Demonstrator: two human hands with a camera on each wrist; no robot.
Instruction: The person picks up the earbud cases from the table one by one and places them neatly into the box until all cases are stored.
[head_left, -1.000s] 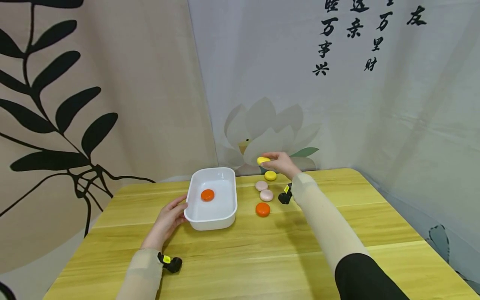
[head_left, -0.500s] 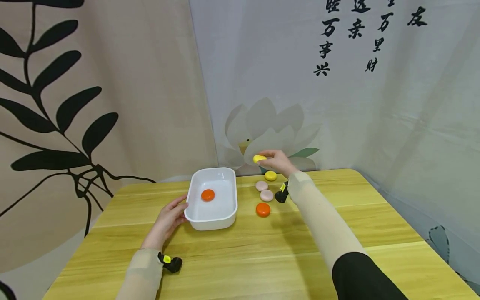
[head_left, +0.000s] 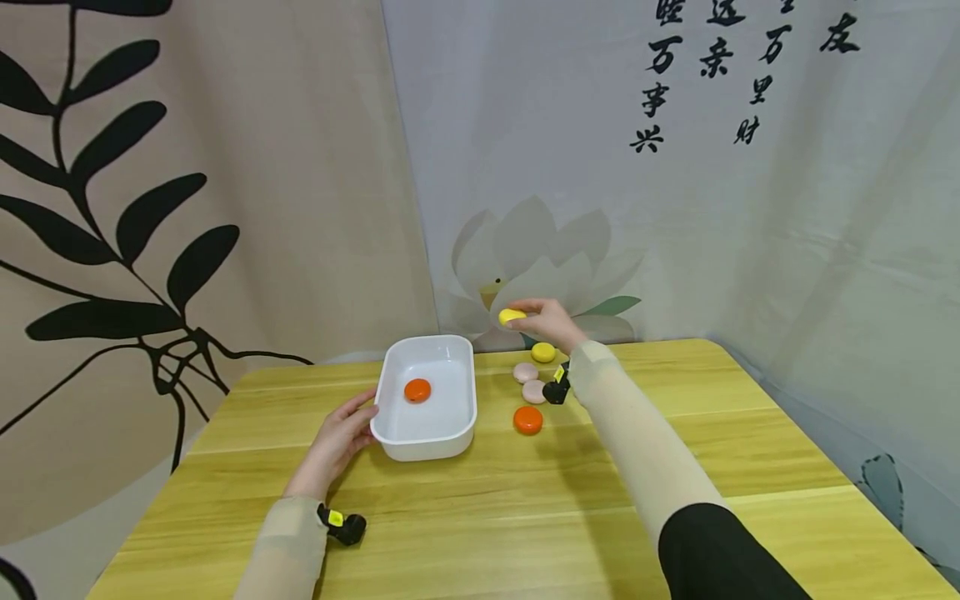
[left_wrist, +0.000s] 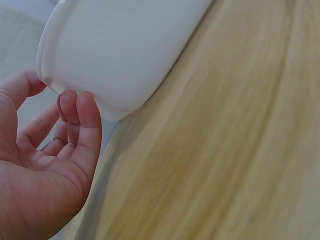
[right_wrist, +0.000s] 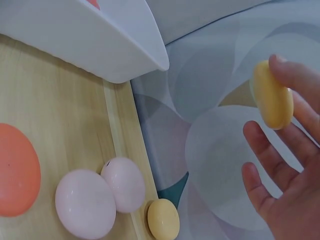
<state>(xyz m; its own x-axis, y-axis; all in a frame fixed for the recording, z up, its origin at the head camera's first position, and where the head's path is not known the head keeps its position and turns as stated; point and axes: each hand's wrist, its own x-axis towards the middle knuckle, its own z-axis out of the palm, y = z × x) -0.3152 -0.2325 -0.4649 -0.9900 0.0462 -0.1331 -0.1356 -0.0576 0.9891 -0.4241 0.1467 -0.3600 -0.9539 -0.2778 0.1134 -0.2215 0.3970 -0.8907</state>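
Observation:
In the head view my right hand pinches a glossy yellow rounded disc between thumb and fingers, raised above the table's far edge. The right wrist view shows this held yellow disc standing on edge. My left hand grips the left side of a white rectangular tub, its fingertips at the rim and wall in the left wrist view. Inside the tub lies an orange disc. Right of it, a second yellow disc, two pale pink discs and another orange disc form a rough column.
The wooden table ends just behind the tub and discs. A printed cloth with leaves, a lotus and writing hangs behind it. Black wrist cameras sit on both sleeves; the right one partly covers a pink disc.
My right hand has moved left toward the tub and slightly up, carrying the yellow disc. The left hand and the tub have kept their place.

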